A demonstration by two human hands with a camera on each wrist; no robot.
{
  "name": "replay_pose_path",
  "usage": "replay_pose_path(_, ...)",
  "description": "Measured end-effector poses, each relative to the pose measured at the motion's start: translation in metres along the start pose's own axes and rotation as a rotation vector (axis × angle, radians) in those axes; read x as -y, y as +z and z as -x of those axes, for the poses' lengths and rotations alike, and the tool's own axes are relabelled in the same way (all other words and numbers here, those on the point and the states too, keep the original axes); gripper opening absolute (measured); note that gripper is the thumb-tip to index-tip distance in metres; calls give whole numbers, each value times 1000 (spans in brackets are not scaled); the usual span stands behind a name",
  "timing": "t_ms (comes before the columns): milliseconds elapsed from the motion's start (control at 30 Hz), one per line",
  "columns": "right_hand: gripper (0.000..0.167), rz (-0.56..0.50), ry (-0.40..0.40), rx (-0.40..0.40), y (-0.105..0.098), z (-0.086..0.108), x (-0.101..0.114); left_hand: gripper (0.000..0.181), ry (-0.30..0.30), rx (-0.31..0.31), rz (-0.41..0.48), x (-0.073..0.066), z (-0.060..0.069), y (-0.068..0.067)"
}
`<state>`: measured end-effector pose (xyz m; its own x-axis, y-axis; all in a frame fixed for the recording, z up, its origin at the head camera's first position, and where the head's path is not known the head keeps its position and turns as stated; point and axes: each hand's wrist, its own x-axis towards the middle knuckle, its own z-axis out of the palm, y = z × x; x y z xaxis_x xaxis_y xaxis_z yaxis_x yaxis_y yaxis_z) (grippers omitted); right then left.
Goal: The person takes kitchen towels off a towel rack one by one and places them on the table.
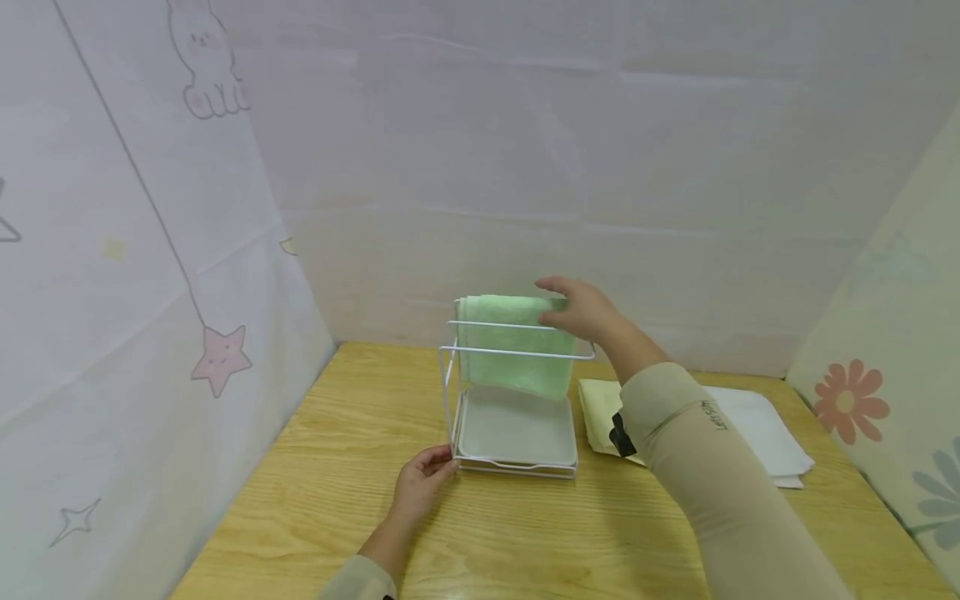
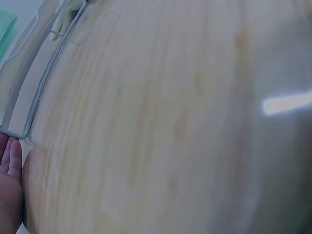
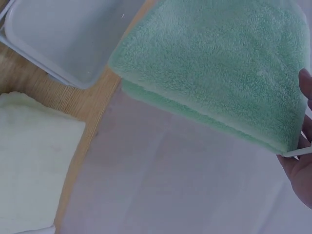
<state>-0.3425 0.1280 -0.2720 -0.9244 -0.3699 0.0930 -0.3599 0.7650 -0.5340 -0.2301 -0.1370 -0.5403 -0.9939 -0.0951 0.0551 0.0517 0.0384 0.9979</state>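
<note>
A white wire rack stands on the table with a pale tray in its base. Over its rear top bar hangs a folded light green towel; in the right wrist view the fluffy towel hangs in folded layers. My right hand is at the towel's upper right edge, thumb and fingers spread apart, beside the bar's end. Low at the rack's front left corner, my left hand holds the frame between thumb and fingers. Only part of the left hand shows in its wrist view.
Right of the rack lies a folded pale yellow cloth with a black patch by it, partly behind my right sleeve. Farther right is a folded white cloth. Printed fabric walls enclose the wooden table at the back and sides.
</note>
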Motion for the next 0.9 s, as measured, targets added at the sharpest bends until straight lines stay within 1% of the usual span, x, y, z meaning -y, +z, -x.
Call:
replay_pose_path(67, 62, -23, -3, 8, 1, -1, 0, 33, -9, 4, 7, 0, 0, 0)
replay_pose_path(200, 60, -109, 23, 19, 2, -3, 2, 33, -4, 18, -1, 0, 1, 1)
replay_pose_path(300, 57, -179, 60, 10, 3, -3, 2, 34, -6, 18, 3, 0, 1, 1)
replay_pose_path(433, 52, -227, 87, -12, 3, -3, 2, 34, -7, 16, 14, 0, 1, 2)
replay_pose_path(700, 44, -247, 123, -38, 2, -5, -2, 31, -2, 14, 9, -2, 2, 3)
replay_pose_path(900, 39, -268, 157, -72, 2, -5, -2, 34, 4, 10, 25, -1, 3, 3)
